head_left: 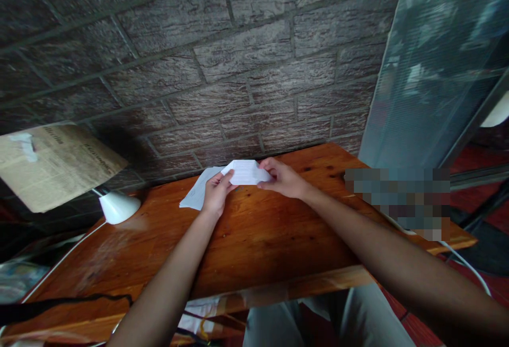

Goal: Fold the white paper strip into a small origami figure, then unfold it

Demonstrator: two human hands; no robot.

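Note:
A folded sheet of white paper (pixel 245 172) with slanted corners is held between my two hands above the wooden table. My left hand (pixel 218 192) grips its left end, thumb on top. At the right end, my right hand (pixel 284 178) pinches it between thumb and fingers. Behind my left hand lie white paper sheets (pixel 194 192) on the table, partly covered by that hand. Faint lines show on the folded paper, too small to read.
A lamp with a newsprint shade (pixel 59 161) and white base (pixel 119 208) stands at the table's left. The wooden table (pixel 278 241) meets a stone-block wall (pixel 254 71). A blurred-out object (pixel 401 204) sits at the right. A black cord (pixel 79 299) crosses the front left.

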